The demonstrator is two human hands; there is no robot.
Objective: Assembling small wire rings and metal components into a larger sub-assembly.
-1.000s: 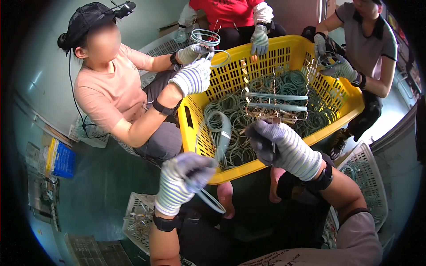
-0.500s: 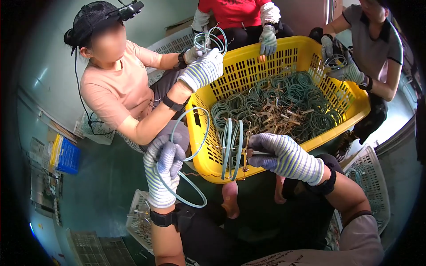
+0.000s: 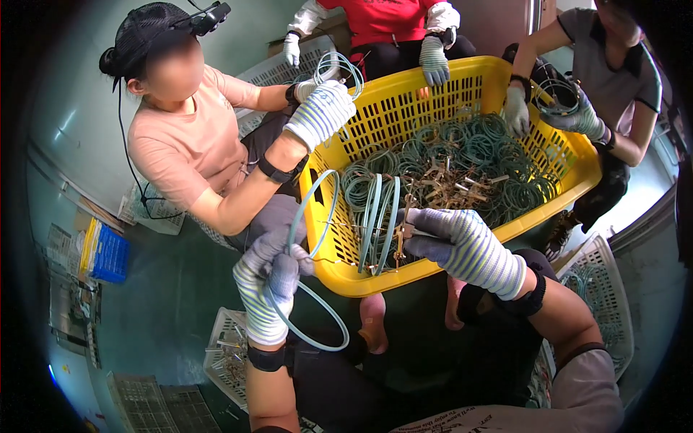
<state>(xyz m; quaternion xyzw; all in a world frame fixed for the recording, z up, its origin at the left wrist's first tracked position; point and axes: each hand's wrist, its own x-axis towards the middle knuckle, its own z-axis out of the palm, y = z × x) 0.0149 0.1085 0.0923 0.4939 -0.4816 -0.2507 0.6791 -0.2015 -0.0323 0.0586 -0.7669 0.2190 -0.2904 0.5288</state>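
My left hand (image 3: 266, 285), in a striped grey-tipped glove, is closed on pale teal rings (image 3: 342, 328) that loop out above and below the fingers. My gloved right hand (image 3: 465, 249) pinches a brass-coloured metal bracket (image 3: 401, 249) with thin wires reaching left. On those wires hang several teal rings (image 3: 374, 224), upright, over the near left rim of the yellow basket. The two hands are apart, and the fingertips of the right are partly hidden by the bracket.
A big yellow basket (image 3: 346, 285) holds many teal rings (image 3: 491, 141) and a heap of metal brackets (image 3: 451, 184). Three gloved co-workers sit around it, two handling rings. White baskets (image 3: 599, 289) stand on the right and below left; a blue crate (image 3: 112, 252) lies far left.
The rings on the bracket have swung slightly upward and left. The ring in my left hand has shifted and tilted. Opposite, a co-worker's hand has drawn back; the right co-worker's hand has lowered into the basket.
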